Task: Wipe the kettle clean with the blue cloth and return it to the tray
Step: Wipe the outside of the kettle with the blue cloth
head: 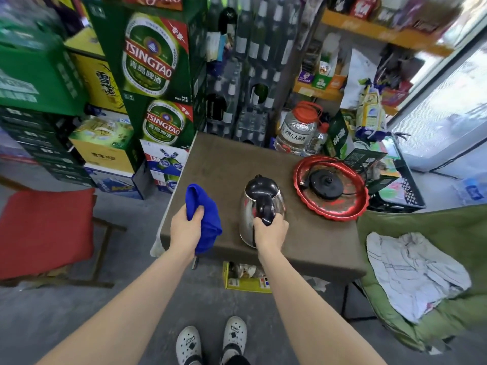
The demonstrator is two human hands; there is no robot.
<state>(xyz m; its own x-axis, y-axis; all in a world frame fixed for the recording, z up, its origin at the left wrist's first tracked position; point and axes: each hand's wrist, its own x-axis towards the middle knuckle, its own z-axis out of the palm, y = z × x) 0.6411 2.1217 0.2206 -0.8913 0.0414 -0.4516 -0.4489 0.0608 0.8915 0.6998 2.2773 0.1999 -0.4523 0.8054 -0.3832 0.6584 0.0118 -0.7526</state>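
Observation:
A steel kettle with a black lid and black handle stands near the front of a brown table. My right hand grips its handle from behind. My left hand is closed on a blue cloth, held bunched just left of the kettle and apart from it. To the right on the table lies a red round tray with the kettle's black base on it.
Stacked beer cartons and bottle packs stand behind and left of the table. A clear jug with a red cap sits at the back right. A red stool stands left, a green chair with a white cloth right.

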